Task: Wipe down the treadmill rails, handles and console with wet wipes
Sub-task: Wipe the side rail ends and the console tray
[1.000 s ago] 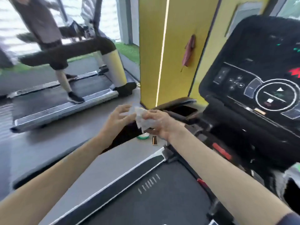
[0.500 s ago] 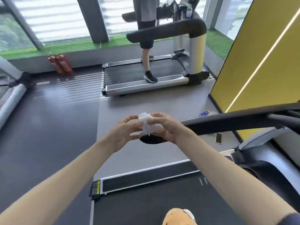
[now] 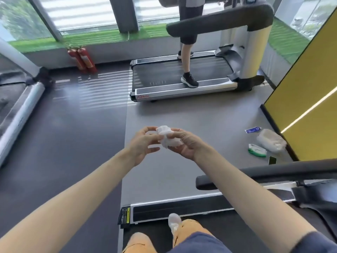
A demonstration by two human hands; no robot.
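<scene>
Grey gym flooring spreads below, a black treadmill handrail [image 3: 255, 175] near right. Both hands, left hand [image 3: 144, 145] and right hand [image 3: 186, 143], pinch a crumpled wet wipe [image 3: 168, 136] between them. It looks light, limp and damp; best bunched in the palm.

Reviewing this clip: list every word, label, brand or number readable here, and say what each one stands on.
Nothing reads with certainty.
Red script on the far treadmill's side rail: blurred.
Grey lettering on its belt: blurred.
Warning sticker on the near treadmill's corner: too small.
Wipes pack and blue tube on the floor: print unreadable.
</scene>
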